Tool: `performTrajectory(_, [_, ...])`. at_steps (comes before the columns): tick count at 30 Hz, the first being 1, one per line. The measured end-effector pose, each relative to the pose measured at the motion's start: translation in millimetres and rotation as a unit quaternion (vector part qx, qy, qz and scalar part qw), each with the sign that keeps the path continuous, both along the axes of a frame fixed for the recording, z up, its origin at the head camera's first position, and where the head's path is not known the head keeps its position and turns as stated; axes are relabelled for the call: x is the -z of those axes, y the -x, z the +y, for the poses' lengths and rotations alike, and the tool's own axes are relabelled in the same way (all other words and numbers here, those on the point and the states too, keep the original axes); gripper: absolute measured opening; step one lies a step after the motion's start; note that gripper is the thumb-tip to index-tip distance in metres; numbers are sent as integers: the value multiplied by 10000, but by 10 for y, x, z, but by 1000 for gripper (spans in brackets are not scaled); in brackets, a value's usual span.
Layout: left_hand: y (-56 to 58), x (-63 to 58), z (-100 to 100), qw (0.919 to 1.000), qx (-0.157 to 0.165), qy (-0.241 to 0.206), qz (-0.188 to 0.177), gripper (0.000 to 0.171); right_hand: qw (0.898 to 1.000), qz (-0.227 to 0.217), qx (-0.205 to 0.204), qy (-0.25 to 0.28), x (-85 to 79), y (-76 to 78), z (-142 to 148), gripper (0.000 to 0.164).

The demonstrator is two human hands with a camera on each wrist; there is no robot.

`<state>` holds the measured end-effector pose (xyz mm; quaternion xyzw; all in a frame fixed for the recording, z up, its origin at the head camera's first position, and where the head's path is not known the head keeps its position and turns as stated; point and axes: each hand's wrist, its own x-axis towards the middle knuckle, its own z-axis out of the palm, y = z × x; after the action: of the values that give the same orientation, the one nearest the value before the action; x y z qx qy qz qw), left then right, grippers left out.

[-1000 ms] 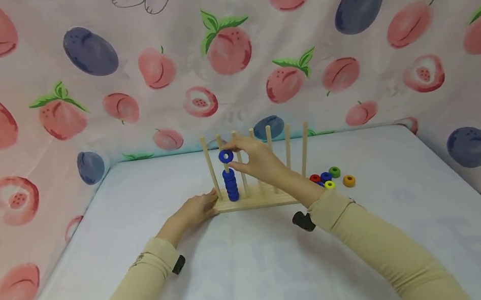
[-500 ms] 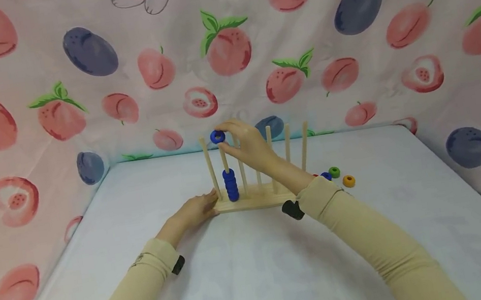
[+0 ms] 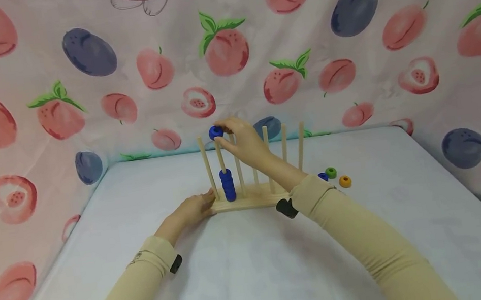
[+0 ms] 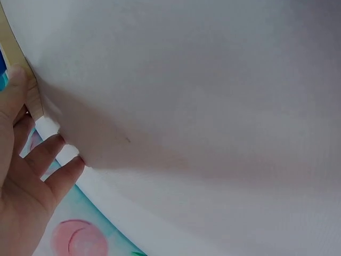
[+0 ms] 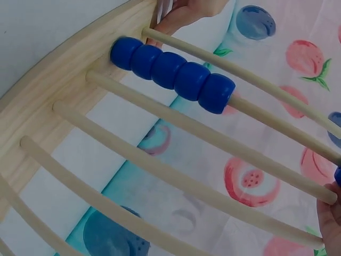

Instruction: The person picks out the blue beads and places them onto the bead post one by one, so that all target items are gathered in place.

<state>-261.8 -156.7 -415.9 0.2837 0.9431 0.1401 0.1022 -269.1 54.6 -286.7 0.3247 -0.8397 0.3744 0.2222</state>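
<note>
Fruit-print cloth (image 3: 236,89) hanging behind white table (image 3: 238,263). From afar I'm seeing right hand (image 3: 246,144) pinching blue bead (image 3: 216,133) at second peg's tip, 11 o'clock; cannot tell if threaded. Left hand (image 3: 192,210) gripping rack (image 3: 252,202) at 9 o'clock. Pinch loosening, bead could be dropping; left grip slackening, rack could be shifting. Second peg (image 3: 221,159) carrying five-bead blue stack (image 3: 228,185). At 3 o'clock, loose blue bead (image 3: 323,177), green bead (image 3: 331,172), orange bead (image 3: 345,181) lying.
</note>
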Motion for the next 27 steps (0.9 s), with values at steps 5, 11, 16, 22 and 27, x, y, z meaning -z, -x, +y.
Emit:
performTrajectory(5, [-3,0,14,10000,-12,-10,-28,54,9999,-44,-8,-92,-31,-2,-7,33])
performTrajectory(11, [-5,-10,7,10000,-24,-93,-9,55,9989,-103,113,-446,-51,26,-39,33])
performTrajectory(16, [9,-1,17,9998,59,-149,74,54,9970,-108,316,-702,-58,15,-14,35])
performTrajectory(22, [18,-12,30,9999,51,-95,125,52,9985,9,201,-507,-53,-47,36,34])
performTrajectory(27, [-13,2,16,10000,-74,-57,16,53,9987,509,-69,-36,22,-168,93,28])
